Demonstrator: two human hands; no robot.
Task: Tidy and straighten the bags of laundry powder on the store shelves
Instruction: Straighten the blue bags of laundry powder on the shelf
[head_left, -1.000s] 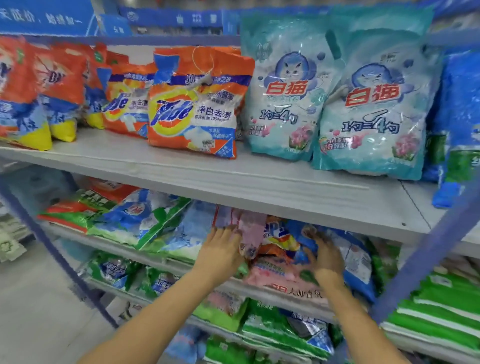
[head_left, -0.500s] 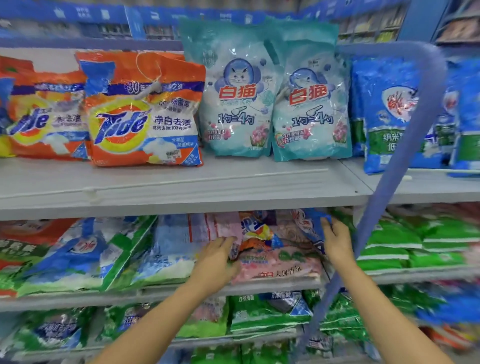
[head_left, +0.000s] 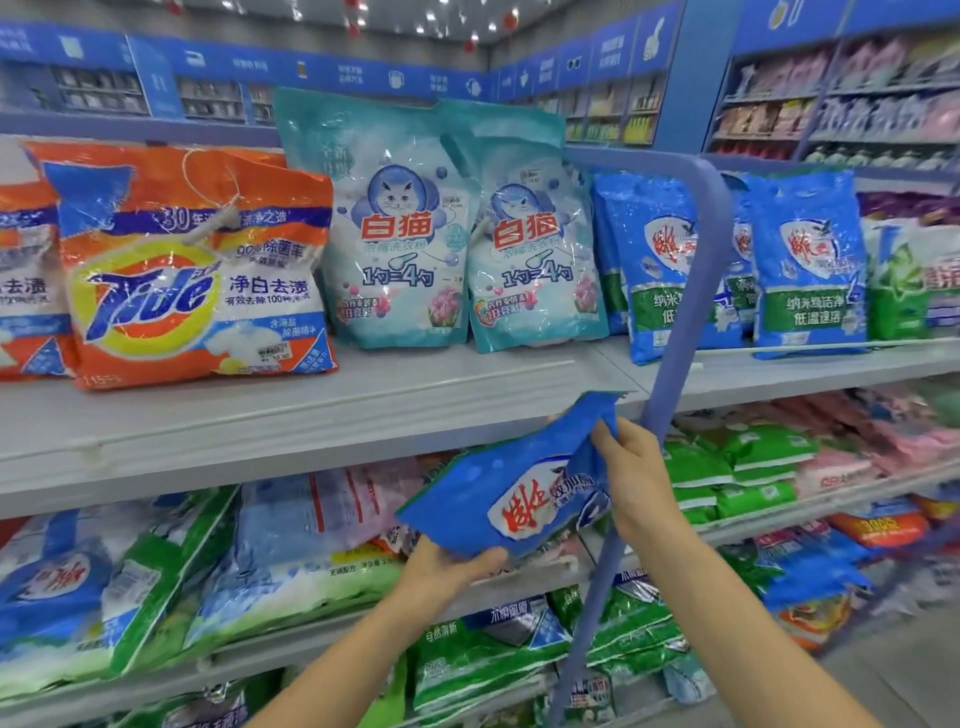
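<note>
Head view: the blue bag (head_left: 498, 499) was up in the air, just left of the blue upright post (head_left: 680, 322) and in front of the upper shelf (head_left: 363, 410), tilted with its top corner toward the post. A red brand mark sat on its white patch; the small writing beside it was too blurred to read. The left hand (head_left: 447, 571) gripped the bag's lower edge from beneath, fingers curled under and thumb on the front. The right hand (head_left: 634, 478) pinched the bag's upper edge, right beside the post.

On the shelf, well left of the post, stood the orange Tide bag (head_left: 197, 280), reading "净白去渍" and "99%除菌率". Between it and the post stood two pale teal 白猫 bags (head_left: 395, 234), each marked "1勺=4勺", touching side by side. On either side of the post stood upright blue bags (head_left: 810, 260) with the same red mark and a green panel reading "低温速溶".
</note>
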